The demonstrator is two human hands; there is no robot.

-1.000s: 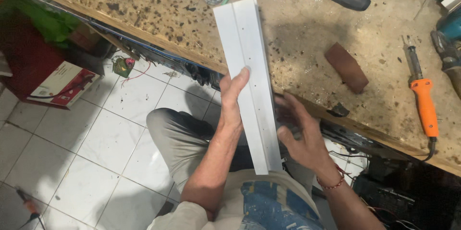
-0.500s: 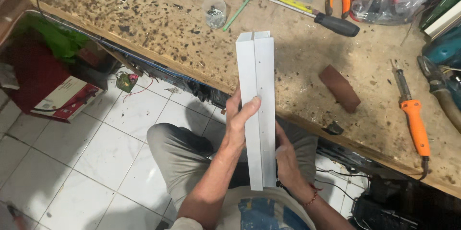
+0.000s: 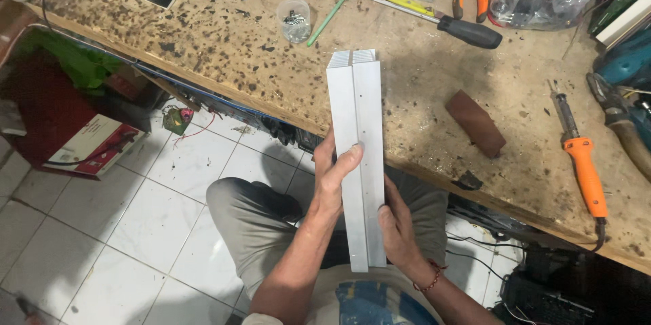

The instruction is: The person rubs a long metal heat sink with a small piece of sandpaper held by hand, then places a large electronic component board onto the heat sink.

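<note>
free: bench (image 3: 224,40) left of channels (image 3: 358,155) | blocked right: brown block (image 3: 475,123), soldering iron (image 3: 582,162)

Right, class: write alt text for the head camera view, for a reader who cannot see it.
Both hands, left hand and right hand, hold two long white metal channels together, their far ends over a speckled workbench. An orange soldering iron lies to the right.

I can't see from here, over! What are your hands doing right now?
Left hand and right hand both gripping the long pale-grey finned metal bars, far end over the speckled wooden workbench. Brown block and orange-handled soldering iron lie aside.
</note>
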